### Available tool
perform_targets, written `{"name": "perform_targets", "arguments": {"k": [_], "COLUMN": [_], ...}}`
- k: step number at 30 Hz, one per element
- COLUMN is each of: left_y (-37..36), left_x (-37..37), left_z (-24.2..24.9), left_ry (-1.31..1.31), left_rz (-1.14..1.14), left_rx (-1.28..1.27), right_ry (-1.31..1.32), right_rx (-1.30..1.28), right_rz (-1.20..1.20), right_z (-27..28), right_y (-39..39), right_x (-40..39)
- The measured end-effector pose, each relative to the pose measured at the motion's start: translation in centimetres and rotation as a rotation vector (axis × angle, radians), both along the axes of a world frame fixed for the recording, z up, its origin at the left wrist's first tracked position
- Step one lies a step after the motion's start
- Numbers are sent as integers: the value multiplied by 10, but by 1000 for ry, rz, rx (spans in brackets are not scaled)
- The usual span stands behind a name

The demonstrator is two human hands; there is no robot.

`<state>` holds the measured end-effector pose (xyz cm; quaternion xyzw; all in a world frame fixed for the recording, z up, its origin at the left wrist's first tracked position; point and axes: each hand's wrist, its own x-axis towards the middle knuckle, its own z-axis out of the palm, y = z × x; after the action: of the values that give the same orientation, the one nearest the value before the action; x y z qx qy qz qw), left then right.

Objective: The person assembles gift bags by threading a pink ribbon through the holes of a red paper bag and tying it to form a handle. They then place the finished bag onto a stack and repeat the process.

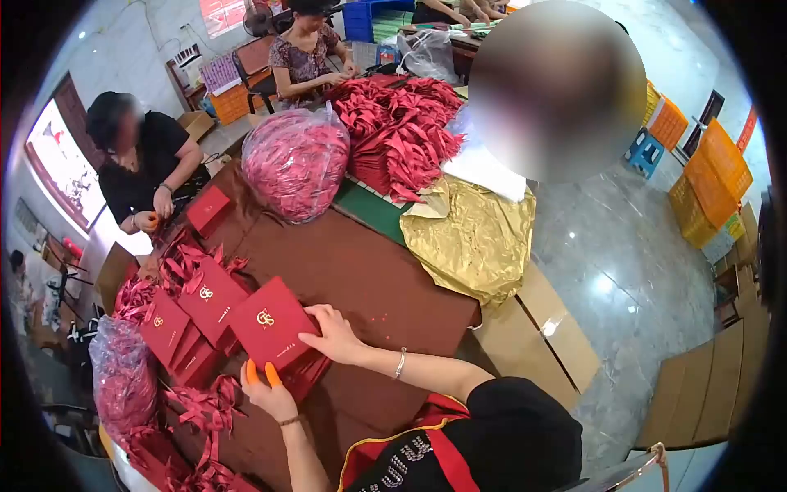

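Observation:
A square red gift bag (275, 320) with a gold emblem lies at the top of a stack, tilted toward me. My right hand (334, 336) holds its right edge, thumb on the front face. At the lower edge, my left hand (270, 398) grips it, with orange covers on two fingertips. The fingers behind the bag are hidden. Left of it, more red gift bags with the same emblem (215, 302) lean in stacks, another bag (168, 328) farther left. Loose red ribbons (209, 402) lie beside my left hand.
On the brown table (369, 271) are a plastic-wrapped red bundle (295, 164), a heap of red ribbons (402, 115) and gold sheeting (475, 238). A second wrapped bundle (123, 373) stands at left. A co-worker (143, 164) handles something at the far left; another (311, 57) works at the back.

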<state>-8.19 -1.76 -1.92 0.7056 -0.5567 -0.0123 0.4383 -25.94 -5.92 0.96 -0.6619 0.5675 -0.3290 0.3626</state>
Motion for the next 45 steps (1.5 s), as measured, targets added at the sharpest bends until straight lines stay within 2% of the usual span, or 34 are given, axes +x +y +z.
{"name": "perform_targets", "arguments": {"k": [1,3,4,5,6,7,9,10,11,13,14,15,17,19,20,21,23,24,26,27,29,30,35,40,42,43,45], "left_y": [4,13,19,26,33,42,60,63,66,76,81,84,93,104,109,113,121,125,130,132,135,137,147,150,150,152,153], "left_x": [-3,2,2,2,2,1,1,5,7,1,-3,4,27,10,3,-4,-9,-10,-12,-13,-12,-13,-19,-22,-25,-23,-20], "left_z": [9,19,24,27,27,34,46,46,46,67,76,62,24,31,33,33,29,25,16,17,21,21,10,10,18,10,-6], "left_ry": [-111,-72,388,848,865,866,869,961,961,1087,1088,1088,882,839,889,940,941,942,947,951,857,856,783,833,612,612,503], "left_rz": [62,21,-110,-243,-320,-324,-423,-463,-464,-415,-457,-461,-439,-413,-415,-415,-422,-430,-402,-396,-413,-413,-405,-368,-331,-329,-285], "left_rx": [-24,-67,-66,-62,-108,-106,-59,-76,-74,-152,-111,-109,82,102,157,212,251,289,347,344,365,366,403,412,457,456,313], "right_ry": [1,-292,-290,-537,-784,-784,-815,-865,-711,-540,-521,-503,-445,-239,-87,-86,247,246,297,297,308,306,310,339,374,411,419], "right_rx": [0,40,39,129,219,218,214,185,174,194,246,299,325,88,-167,-167,-342,-345,-572,-572,-449,-536,-577,-601,-578,-553,-523], "right_rz": [-2,6,5,64,123,119,258,302,351,422,488,553,561,417,421,421,400,407,385,392,578,526,494,477,499,517,547], "right_z": [4,10,9,8,6,11,21,22,24,22,20,17,8,8,-5,-4,1,3,7,5,-5,-10,-21,-7,-3,-1,2], "right_y": [2,2,4,6,9,15,33,40,49,70,78,87,95,99,96,97,99,100,102,103,108,110,126,130,131,132,131], "right_x": [-2,-9,-11,-14,-17,-20,-28,-29,-36,-41,-43,-43,-46,-47,-44,-43,-40,-38,-37,-36,-32,-28,-27,-27,-25,-24,-23]}}
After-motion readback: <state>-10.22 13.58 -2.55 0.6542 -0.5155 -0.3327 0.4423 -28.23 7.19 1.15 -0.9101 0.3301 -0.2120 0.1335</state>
